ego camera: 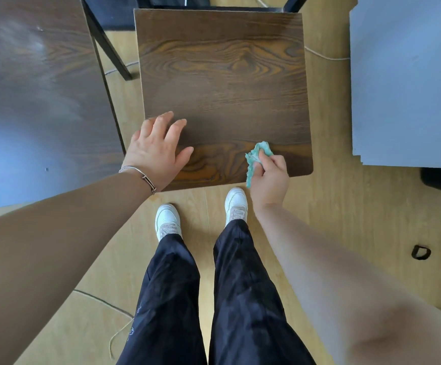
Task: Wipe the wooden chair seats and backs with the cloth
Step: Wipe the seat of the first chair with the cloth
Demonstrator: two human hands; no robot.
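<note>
The chair seat (222, 83) under my right grip (269, 177) is dark-stained wood with bold grain, smooth, with a low sheen. The cloth (256, 156) bunched in that grip is teal, soft, nubbly and matt. My left grip (156, 151) lies flat on the same wood, a thin polished metal bracelet (140, 175) at its wrist. Left of it, a dark panel (29, 88) of wood looks glossier. Below both grips, the floor (327, 206) is pale wood-look plank, smooth and satin.

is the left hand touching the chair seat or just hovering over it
Touching. The head view shows the left hand lying flat, fingers spread, pressed on the near left corner of the chair seat.
</note>
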